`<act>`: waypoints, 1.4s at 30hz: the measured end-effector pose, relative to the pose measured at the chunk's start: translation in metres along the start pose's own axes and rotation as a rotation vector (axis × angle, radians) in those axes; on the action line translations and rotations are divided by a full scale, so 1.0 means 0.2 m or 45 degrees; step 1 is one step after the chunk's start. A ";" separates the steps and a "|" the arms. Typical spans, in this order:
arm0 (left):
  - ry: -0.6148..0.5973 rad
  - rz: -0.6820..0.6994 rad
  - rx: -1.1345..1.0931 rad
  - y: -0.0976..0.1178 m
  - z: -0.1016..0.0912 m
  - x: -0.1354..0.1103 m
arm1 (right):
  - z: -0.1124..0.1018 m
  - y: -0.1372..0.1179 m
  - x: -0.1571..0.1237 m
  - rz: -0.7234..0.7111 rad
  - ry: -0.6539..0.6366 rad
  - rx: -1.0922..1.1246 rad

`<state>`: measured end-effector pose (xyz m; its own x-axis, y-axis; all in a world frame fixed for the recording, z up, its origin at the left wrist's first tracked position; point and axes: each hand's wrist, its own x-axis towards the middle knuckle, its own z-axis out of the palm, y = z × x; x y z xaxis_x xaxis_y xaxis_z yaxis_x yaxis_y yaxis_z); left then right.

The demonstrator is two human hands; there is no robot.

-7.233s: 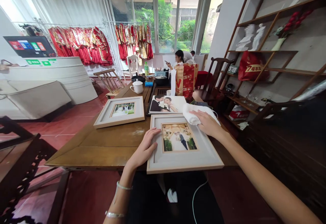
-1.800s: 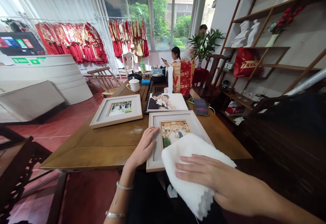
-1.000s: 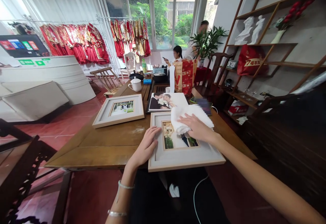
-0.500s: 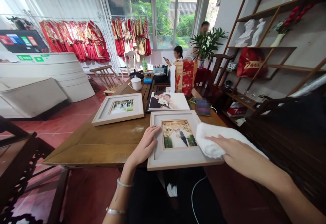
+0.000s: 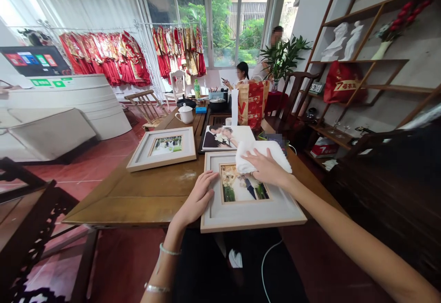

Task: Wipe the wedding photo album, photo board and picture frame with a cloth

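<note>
A pale framed wedding photo (image 5: pixel 248 209) lies flat at the near edge of a wooden table (image 5: pixel 151 197). My left hand (image 5: pixel 197 199) rests open on the frame's left border, fingers flat. My right hand (image 5: pixel 267 169) presses a folded white cloth (image 5: pixel 262 152) onto the upper part of the picture, palm down with fingers spread over the cloth. A second framed photo (image 5: pixel 161 147) lies further left, and an unframed wedding print (image 5: pixel 225 137) lies just beyond the near frame.
A white teapot (image 5: pixel 185 114), a red gift bag (image 5: pixel 251 103), a phone (image 5: pixel 275 138) and small items stand further down the table. Two people are at the far end by a potted plant (image 5: pixel 281 57). Wooden shelving (image 5: pixel 358 68) is right; carved chairs (image 5: pixel 31 229) left.
Half a second ago my right hand and cloth were at the frame's right edge; they have swept up and left onto the top of the picture. My left hand has stayed put.
</note>
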<state>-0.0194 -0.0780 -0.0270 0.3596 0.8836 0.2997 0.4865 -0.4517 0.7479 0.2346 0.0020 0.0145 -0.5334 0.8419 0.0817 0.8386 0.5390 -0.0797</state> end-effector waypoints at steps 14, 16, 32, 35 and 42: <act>0.022 0.043 0.005 -0.01 0.00 -0.02 | -0.17 -0.12 -0.86 0.001 -0.101 0.114; 0.017 0.030 0.006 -0.01 0.00 -0.01 | -0.14 -0.06 -0.82 0.119 -0.056 0.019; 0.035 0.030 0.005 0.01 0.01 -0.01 | -0.07 -0.31 -0.62 -0.178 -0.098 0.235; 0.030 0.026 -0.001 0.01 0.01 -0.01 | -0.18 -0.40 -0.72 -0.386 -0.264 0.394; 0.001 0.016 -0.032 0.03 -0.01 -0.01 | -0.15 -0.25 -0.83 -0.271 -0.156 0.302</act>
<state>-0.0185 -0.0822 -0.0231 0.3649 0.8781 0.3095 0.4615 -0.4593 0.7590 0.2836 -0.1653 0.0348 -0.7151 0.6990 0.0022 0.6656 0.6819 -0.3035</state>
